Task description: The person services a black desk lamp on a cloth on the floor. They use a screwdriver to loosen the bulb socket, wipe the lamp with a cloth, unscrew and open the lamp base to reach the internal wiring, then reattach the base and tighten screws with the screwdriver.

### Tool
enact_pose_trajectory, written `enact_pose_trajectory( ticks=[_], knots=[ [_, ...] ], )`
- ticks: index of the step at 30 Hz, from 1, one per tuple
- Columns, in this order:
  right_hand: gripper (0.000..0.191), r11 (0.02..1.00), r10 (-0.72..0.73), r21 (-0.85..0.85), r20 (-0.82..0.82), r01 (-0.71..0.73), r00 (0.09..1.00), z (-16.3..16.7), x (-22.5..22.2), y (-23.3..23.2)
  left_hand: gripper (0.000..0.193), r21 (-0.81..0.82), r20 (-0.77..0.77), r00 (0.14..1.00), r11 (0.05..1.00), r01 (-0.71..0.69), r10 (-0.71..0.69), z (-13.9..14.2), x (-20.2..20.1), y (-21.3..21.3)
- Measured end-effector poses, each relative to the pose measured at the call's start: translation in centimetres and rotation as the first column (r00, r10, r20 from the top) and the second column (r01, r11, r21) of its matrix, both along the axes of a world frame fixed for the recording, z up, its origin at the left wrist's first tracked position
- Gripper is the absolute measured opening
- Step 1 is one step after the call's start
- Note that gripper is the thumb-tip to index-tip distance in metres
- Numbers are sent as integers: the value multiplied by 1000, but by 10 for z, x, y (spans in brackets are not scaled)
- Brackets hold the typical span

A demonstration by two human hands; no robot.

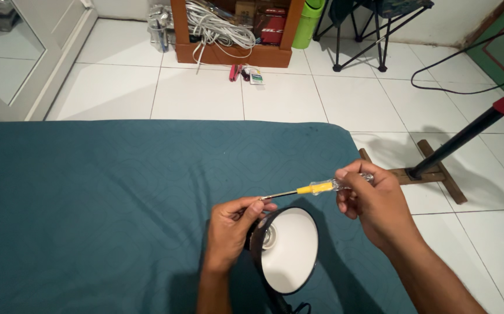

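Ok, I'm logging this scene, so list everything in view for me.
screwdriver: 1, yellow and clear handle, between both hands
lamp shade: 1, black outside, white inside, on the cloth
cloth: 1, teal, covering the surface
shelf: 1, brown wood, on the floor, far side
cables: bundle, white, in the shelf
bin: 1, green, beside the shelf
stand: 1, black pole, wooden base, right
left hand: at the tip and shade
right hand: gripping the handle

both forearms low and forward, left hand (231,224) fingers pinched, right hand (371,200) curled shut
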State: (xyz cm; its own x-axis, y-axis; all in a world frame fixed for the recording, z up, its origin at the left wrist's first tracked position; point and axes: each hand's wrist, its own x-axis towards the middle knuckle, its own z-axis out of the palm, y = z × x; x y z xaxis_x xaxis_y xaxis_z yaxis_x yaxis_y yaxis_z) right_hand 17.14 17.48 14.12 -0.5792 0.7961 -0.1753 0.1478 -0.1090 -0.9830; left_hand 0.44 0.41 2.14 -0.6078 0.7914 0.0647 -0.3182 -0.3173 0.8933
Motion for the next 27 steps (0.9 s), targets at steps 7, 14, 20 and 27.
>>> enact_pose_trajectory(
  ticks=[7, 14, 20, 27],
  knots=[
    [12, 902, 192, 361, 158, -238, 969, 26, 2, 3, 26, -34, -10, 1000, 999, 21, -22, 6, 0, -3],
    [19, 940, 98, 278, 337, -198, 936, 44, -6, -1, 25, -94, -47, 999, 996, 13, -18, 5, 1, -1],
    [19, 978, 137, 138, 161, -160, 977, 15, 7, -3, 27, -82, -23, 1000, 997, 6, -8, 2, -1, -1],
    [19, 996, -22, -90, -35, 19, 999, -21, 22, 0, 40, 29, -69, 997, 999, 36, -34, 9, 0, 0]
  ],
)
